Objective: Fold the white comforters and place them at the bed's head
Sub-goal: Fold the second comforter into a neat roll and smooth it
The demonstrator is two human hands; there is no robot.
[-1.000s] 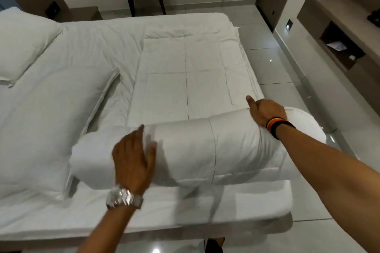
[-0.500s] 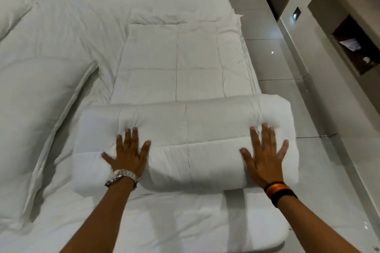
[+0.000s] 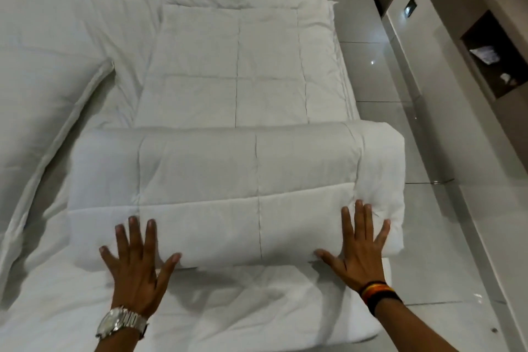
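A white quilted comforter (image 3: 223, 174) lies across the bed as a thick roll, its unrolled flat part (image 3: 231, 66) stretching away from me beyond it. My left hand (image 3: 137, 263) presses flat on the roll's near left edge, fingers spread, a silver watch on the wrist. On the roll's near right end rests my right hand (image 3: 357, 251), also flat with fingers apart, striped bands at the wrist. Neither hand grips the fabric. The roll's right end overhangs the mattress side.
A large white pillow (image 3: 43, 111) lies on the bed (image 3: 71, 308) to the left of the roll. Glossy tiled floor (image 3: 377, 71) runs along the bed's right side. A wall unit with an open dark niche (image 3: 491, 57) stands at the far right.
The view has tilted down and closer. My hands went from the top of the roll to lying flat on its near side, and the roll has turned a little farther from me.
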